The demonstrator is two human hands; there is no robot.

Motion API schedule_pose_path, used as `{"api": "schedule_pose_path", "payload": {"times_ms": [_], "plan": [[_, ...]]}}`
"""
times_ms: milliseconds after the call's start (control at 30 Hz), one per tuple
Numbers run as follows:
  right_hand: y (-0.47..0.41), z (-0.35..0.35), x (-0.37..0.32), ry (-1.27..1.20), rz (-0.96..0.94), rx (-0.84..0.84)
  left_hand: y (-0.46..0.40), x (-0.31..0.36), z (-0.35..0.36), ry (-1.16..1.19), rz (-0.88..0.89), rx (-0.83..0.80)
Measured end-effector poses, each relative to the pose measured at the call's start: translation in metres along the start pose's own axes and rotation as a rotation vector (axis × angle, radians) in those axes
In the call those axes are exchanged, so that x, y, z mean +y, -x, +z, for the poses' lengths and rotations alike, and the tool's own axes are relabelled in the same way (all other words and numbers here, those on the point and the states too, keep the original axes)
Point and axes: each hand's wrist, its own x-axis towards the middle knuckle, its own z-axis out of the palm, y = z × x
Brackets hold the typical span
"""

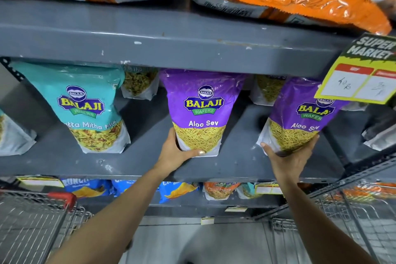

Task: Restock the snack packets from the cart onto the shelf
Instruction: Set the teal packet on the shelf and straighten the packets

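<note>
With each hand gripping an Aloo Sev packet's base, left hand [177, 152] mid-frame and right hand [289, 156] beside, seat both upright on the shelf [235, 152].

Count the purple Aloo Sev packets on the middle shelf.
2. One Aloo Sev packet stands mid-shelf in the left hand; the other tilts in the right hand. Packets behind are too hidden to identify.

Your right hand [292, 154] covers the right Aloo Sev pouch's [300, 118] base; the price tag [357, 79] at 2 o'clock hides its logo corner. Tag handwriting unreadable. The cart [27, 221] at 8 o'clock is cut off.
</note>
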Motion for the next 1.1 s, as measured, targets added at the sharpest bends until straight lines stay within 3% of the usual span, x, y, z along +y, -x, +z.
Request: {"api": "schedule_pose_path", "payload": {"times_ms": [967,1100], "plan": [[0.006,0.001,0.000,-0.027,-0.058,0.021,0.003,-0.006,0.001,0.038,0.014,0.047],[0.013,-0.004,0.003,-0.026,-0.123,0.026,0.015,0.002,0.003,-0.028,0.143,0.127]]}}
